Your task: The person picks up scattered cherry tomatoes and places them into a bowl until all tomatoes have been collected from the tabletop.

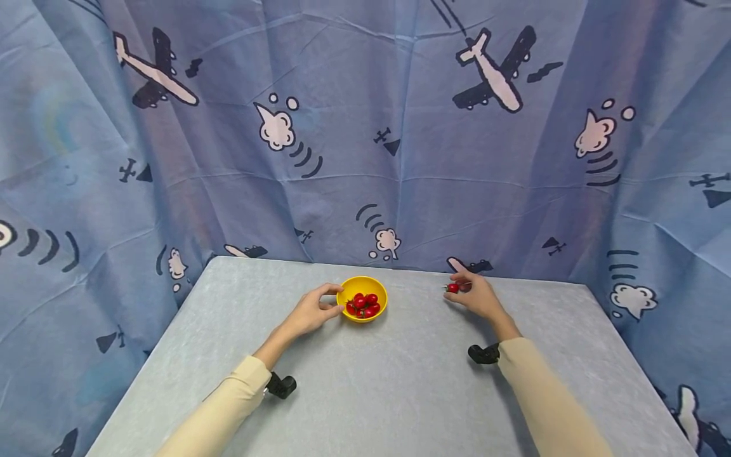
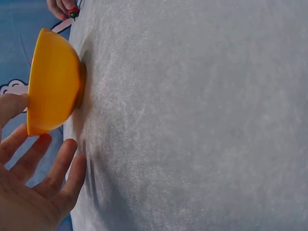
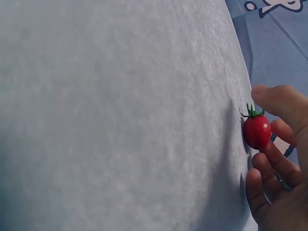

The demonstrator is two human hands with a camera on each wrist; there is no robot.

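My left hand (image 1: 313, 311) is at the left side of a yellow bowl (image 1: 384, 306), its thumb and forefinger apart and touching the rim. Several red cherry tomatoes (image 1: 360, 302) lie inside the bowl. In the left wrist view the bowl (image 2: 54, 82) stands upright, the other fingers (image 2: 62, 166) spread loosely beside it. Off to the right, my right hand (image 1: 475, 297) is around a single cherry tomato (image 1: 452, 288). Seen from the right wrist, this tomato (image 3: 257, 131) has a green stem; the thumb (image 3: 276, 98) is apart from it and the fingertips are close beside it.
A pale grey cloth-like surface covers the table (image 1: 388, 381), its back edge just behind the bowl and right hand. Behind hangs a blue curtain (image 1: 354, 127) printed with airplanes. Black wrist cameras (image 1: 282, 385) jut out from both forearms.
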